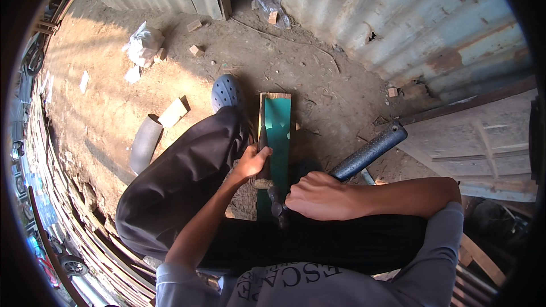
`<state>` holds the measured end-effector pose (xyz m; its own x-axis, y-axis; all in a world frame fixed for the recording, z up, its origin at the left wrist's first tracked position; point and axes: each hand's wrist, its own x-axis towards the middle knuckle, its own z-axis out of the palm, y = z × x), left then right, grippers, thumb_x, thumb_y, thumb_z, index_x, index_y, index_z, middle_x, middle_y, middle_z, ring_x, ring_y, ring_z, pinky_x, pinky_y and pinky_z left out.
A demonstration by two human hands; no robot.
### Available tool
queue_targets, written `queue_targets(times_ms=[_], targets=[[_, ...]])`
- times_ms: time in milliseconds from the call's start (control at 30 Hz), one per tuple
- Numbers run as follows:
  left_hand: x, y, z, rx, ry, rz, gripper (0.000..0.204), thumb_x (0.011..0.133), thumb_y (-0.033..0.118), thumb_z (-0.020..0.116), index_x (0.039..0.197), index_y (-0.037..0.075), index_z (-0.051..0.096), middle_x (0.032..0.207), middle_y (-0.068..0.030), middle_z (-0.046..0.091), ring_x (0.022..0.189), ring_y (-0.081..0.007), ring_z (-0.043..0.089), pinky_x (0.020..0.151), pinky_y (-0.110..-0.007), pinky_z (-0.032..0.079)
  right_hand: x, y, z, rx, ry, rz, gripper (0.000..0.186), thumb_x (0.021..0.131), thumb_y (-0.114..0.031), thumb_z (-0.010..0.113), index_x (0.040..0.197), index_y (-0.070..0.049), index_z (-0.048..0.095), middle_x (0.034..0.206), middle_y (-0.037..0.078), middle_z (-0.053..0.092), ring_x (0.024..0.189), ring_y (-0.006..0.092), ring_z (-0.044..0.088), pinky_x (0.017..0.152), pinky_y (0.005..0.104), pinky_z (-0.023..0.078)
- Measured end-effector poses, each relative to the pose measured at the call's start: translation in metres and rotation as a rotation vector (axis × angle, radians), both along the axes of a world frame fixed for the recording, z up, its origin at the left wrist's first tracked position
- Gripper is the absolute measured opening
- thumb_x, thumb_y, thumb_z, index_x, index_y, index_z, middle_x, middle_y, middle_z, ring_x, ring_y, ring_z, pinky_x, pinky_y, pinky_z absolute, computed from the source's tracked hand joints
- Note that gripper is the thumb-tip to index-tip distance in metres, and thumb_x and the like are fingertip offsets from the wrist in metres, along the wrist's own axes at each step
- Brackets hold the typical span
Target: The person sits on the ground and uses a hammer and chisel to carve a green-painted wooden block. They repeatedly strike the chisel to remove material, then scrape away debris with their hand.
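Note:
My left hand is closed on a narrow dark piece along the left side of an upright-lying green board between my legs; whether it grips the board too, I cannot tell. A pale brown end shows just below that hand. My right hand is wrapped round a hammer with a long dark blue handle, which slants up to the right. The metal hammer head rests over the board's lower part, near my left hand, beside the pale end.
Corrugated metal sheets stand ahead, with a weathered panel at right. Wood offcuts, a curved grey piece and white plastic bags lie on the dirt. Long planks and wheels are at far left.

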<state>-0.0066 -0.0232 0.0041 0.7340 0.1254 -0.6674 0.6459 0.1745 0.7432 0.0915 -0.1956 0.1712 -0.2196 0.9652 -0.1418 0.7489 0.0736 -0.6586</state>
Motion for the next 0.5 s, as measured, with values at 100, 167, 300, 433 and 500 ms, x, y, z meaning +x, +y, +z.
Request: queue_targets(times_ms=[100,167,300,433,500], targets=[[0.0,0.0,-0.007,-0.034,0.002,0.045,0.024,0.09,0.022,0.056,0.083,-0.001,0.058,0.068,-0.0011,0.055,0.06,-0.0092,0.052,0.054,-0.028,0.042,-0.004,-0.001,-0.008,0.025,0.05,0.014,0.018,0.075,-0.014,0.069,0.064,-0.001,0.064,0.062,0.016,0.063,0.063,0.0316,0.067,0.055,0.0385,0.053],[-0.001,-0.004,-0.006,0.022,0.024,-0.002,0.025,0.09,0.023,0.055,0.087,-0.002,0.058,0.071,-0.0015,0.056,0.064,-0.009,0.052,0.057,-0.028,0.043,-0.002,-0.003,-0.007,-0.108,0.101,0.074,0.016,0.073,-0.012,0.068,0.062,-0.001,0.062,0.061,0.015,0.062,0.062,0.0313,0.067,0.054,0.0384,0.052],[-0.022,-0.019,-0.032,-0.053,-0.078,0.01,0.03,0.093,0.024,0.051,0.097,-0.005,0.057,0.08,-0.0089,0.061,0.064,-0.0191,0.063,0.053,-0.034,0.054,0.001,-0.002,-0.006,-0.168,0.13,0.085,0.013,0.072,-0.009,0.066,0.063,-0.001,0.062,0.061,0.016,0.062,0.062,0.031,0.066,0.055,0.0382,0.052],[-0.026,-0.023,-0.036,-0.094,-0.037,0.14,0.03,0.092,0.025,0.051,0.095,-0.004,0.057,0.079,-0.0094,0.06,0.066,-0.019,0.062,0.056,-0.035,0.054,0.006,-0.002,-0.009,-0.055,0.045,0.013,0.013,0.074,-0.009,0.066,0.065,-0.001,0.064,0.063,0.016,0.063,0.065,0.0313,0.067,0.057,0.0385,0.053],[-0.027,-0.028,-0.039,-0.076,-0.075,0.298,0.027,0.09,0.024,0.054,0.087,-0.003,0.057,0.073,-0.005,0.059,0.07,-0.0135,0.059,0.062,-0.03,0.05,0.009,0.0,-0.002,-0.112,0.049,0.015,0.012,0.074,-0.009,0.065,0.066,0.0,0.064,0.064,0.016,0.063,0.067,0.0313,0.068,0.058,0.0388,0.053]])
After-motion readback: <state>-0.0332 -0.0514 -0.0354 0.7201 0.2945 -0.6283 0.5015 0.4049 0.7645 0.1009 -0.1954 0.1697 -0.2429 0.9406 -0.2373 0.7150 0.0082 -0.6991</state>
